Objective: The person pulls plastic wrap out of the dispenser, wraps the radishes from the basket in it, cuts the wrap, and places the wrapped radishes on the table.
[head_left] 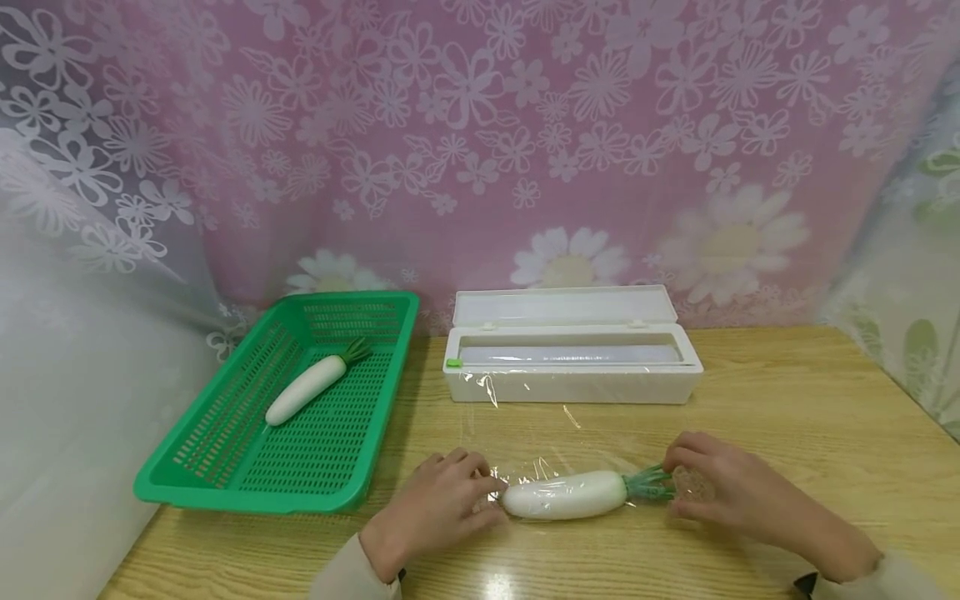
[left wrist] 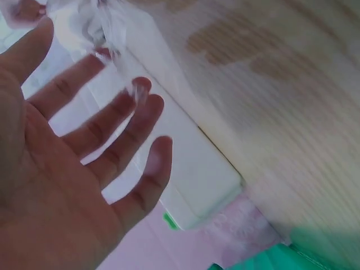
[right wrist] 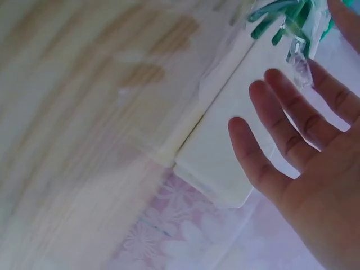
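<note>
A white radish (head_left: 566, 496) with green leaf stubs lies on the table under clear cling film (head_left: 570, 433). My left hand (head_left: 446, 504) is at its rounded end, fingers bent slightly and touching the gathered film. In the left wrist view a gap shows between that thumb and forefinger. By the leafy end is my right hand (head_left: 738, 496), with crumpled film between its thumb and fingers. The right wrist view shows the right fingers (right wrist: 281, 112) spread and nearly straight, the forefinger against the film near the green leaves (right wrist: 292, 22).
A white cling film box (head_left: 573, 385) with its lid raised stands behind the radish, a green slider (head_left: 454, 363) at its left end. To the left, a green basket (head_left: 255, 500) holds another white radish (head_left: 306, 390). A floral curtain (head_left: 480, 167) hangs behind the wooden table (head_left: 787, 392).
</note>
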{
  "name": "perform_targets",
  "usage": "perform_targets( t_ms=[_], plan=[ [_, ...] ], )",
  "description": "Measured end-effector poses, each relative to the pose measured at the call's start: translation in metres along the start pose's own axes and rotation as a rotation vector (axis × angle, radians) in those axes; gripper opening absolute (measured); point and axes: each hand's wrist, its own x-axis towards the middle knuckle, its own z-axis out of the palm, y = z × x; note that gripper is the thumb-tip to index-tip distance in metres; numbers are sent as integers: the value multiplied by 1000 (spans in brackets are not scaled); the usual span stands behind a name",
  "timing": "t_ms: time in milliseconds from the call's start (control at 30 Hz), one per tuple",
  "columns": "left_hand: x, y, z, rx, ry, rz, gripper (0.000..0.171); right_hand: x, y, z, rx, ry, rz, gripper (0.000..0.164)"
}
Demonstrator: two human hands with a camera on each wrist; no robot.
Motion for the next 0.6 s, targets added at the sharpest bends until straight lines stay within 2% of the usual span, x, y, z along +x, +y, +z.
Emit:
perform_targets(
  t_ms=[133, 200, 300, 433, 600],
  plan=[
    [4, 7, 4, 70, 10, -2, 33, -2, -3, 3, -83, 54, -58, 36],
    [6, 9, 5, 90, 24, 9, 29, -3, -4, 5, -89, 83, -77, 31],
    [10, 9, 6, 89, 24, 20, 23, -2, -5, 8, -77, 111, -96, 35],
    [14, 6, 6, 18, 11, 22, 21, -1, -6, 11, -73, 132, -115, 40],
    [18, 1, 7, -88, 28, 37, 23, 0, -4, 12, -74, 141, -136, 42]
  ],
)
